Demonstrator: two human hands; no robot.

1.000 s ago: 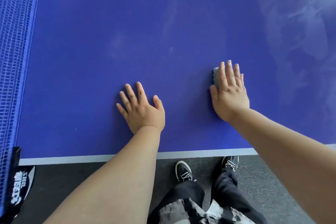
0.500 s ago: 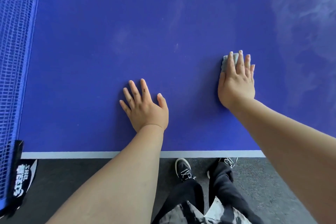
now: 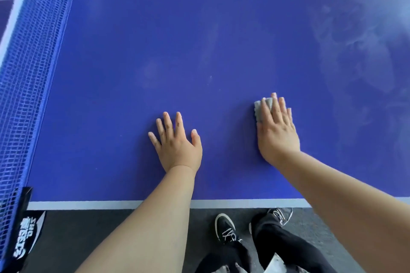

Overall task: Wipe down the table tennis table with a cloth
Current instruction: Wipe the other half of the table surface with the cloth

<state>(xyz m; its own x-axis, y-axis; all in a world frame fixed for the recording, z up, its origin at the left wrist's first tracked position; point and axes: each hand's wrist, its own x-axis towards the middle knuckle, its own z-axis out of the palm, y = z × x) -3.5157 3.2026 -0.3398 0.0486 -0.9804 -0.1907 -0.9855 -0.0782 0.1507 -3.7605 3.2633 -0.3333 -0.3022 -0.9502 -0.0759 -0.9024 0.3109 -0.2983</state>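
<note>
The blue table tennis table (image 3: 199,51) fills most of the view, with a white line along its near edge. My right hand (image 3: 277,131) lies flat with straight fingers, pressing a small grey cloth (image 3: 259,108) onto the surface; only the cloth's left edge and top corner show beyond my fingers. My left hand (image 3: 176,144) rests flat on the table to the left, fingers spread, holding nothing.
The blue net (image 3: 28,73) runs along the left side, clamped by a black post (image 3: 21,224) at the table's edge. Pale dusty smears (image 3: 366,62) cover the table's right part. My black shoes (image 3: 226,228) stand on dark carpet below the edge.
My right hand with the cloth slid away from me, then back toward the near edge and a little left. My left hand stayed planted. The view now shows more of the table.
</note>
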